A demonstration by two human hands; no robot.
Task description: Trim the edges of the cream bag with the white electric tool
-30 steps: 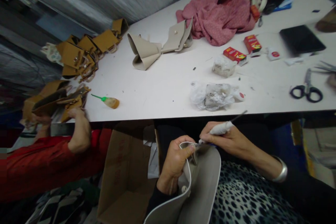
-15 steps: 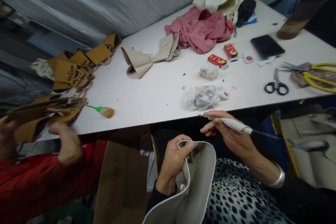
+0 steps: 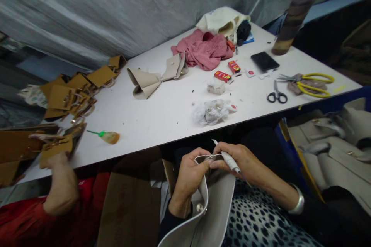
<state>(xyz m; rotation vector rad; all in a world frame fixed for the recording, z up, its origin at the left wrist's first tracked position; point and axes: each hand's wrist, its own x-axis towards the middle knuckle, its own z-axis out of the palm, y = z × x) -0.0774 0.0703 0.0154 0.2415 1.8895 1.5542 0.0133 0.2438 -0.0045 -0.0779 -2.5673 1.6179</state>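
My left hand [image 3: 189,173] is closed on the upper edge of a beige leather-like handbag [image 3: 216,208], its thumb over the rim. The bag gapes upward over my lap, and a round metal stud shows on its near panel. My right hand [image 3: 243,160] has come to the same rim, its fingers pinching there beside the left thumb. In that hand also rests a slim pointed tool with a white-wrapped handle [image 3: 230,161], tip up toward the table. Its exact kind is unclear. The fingers hide the spot between them.
On the white table [image 3: 153,119] lie crumpled plastic wrap [image 3: 211,112], black scissors [image 3: 277,95], yellow-handled shears [image 3: 314,85], a phone [image 3: 264,61] and a green-tipped bottle [image 3: 109,136]. A co-worker's hand [image 3: 59,162] handles brown bags at left. Beige bags [image 3: 327,154] fill a blue bin at right.
My right hand has moved left and down to the bag's rim, bringing the tool with it, now tilted more upright. The view has shifted right. The co-worker's hand has moved onto a brown bag.
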